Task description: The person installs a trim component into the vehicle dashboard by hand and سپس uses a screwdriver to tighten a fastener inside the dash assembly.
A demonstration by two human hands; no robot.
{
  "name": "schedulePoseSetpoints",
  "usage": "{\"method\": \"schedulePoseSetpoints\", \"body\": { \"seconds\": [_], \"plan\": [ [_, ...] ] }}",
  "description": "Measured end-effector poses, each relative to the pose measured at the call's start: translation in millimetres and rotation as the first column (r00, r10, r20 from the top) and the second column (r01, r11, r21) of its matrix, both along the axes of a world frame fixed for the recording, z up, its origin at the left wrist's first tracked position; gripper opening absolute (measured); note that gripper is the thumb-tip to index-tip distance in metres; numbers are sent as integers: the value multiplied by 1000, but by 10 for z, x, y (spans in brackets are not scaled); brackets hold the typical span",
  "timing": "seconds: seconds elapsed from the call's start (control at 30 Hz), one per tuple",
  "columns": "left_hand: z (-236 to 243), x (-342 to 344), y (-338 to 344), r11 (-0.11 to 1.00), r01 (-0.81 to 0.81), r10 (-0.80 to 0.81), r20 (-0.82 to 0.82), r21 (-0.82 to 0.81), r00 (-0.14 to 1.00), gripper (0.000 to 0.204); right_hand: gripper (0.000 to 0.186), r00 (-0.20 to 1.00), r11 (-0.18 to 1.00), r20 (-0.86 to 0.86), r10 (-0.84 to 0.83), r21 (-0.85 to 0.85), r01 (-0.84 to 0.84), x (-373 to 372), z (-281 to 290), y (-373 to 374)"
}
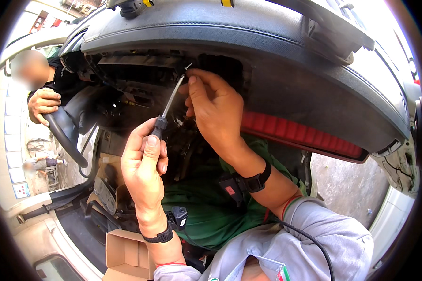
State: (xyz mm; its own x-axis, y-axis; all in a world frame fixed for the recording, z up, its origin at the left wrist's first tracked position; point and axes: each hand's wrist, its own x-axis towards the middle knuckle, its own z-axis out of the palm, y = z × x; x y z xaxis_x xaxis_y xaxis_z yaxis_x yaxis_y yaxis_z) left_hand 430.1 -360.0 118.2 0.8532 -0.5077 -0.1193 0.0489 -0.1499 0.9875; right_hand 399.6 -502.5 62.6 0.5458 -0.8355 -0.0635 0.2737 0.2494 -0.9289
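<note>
My left hand (145,161) is closed round the black handle of a screwdriver (172,98), whose metal shaft slants up and to the right. Close by the shaft's tip, the thumb and fingers of my right hand (215,100) are pinched together. A small pale bit shows at the tip; whether it is a screw or the tip itself I cannot make out. Both hands are just under the padded edge of a black car dashboard (197,40), in front of its opened-up underside.
At the left, another person's hand (44,105) grips the steering wheel (65,140). An open cardboard box (126,255) stands at the lower left. A red ribbed strip (305,133) runs along the dashboard's right side. A black cable (314,241) crosses my right sleeve.
</note>
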Motion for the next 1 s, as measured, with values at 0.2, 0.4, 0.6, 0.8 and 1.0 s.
{"method": "schedulePoseSetpoints", "body": {
  "seconds": [0.2,0.4,0.6,0.8,1.0],
  "plan": [
    [-42,-55,-50,1000,-10,8,102,20,995,34,19,998,999,44,-39,-5,40,23,-27,7],
    [-94,-72,-77,1000,-31,31,123,-2,992,34,22,1000,1000,18,0,-4,0,5,-11,-2],
    [-113,-59,-63,1000,-25,25,114,5,993,33,22,1000,1000,-2,7,-20,-7,-5,-11,-13],
    [-104,-41,-52,999,-23,24,77,-24,997,33,18,998,998,37,-52,-37,53,30,-49,1],
    [-112,-56,-69,999,-28,30,86,-23,996,33,17,999,998,29,-46,-37,48,17,-41,-12]
  ]
}}
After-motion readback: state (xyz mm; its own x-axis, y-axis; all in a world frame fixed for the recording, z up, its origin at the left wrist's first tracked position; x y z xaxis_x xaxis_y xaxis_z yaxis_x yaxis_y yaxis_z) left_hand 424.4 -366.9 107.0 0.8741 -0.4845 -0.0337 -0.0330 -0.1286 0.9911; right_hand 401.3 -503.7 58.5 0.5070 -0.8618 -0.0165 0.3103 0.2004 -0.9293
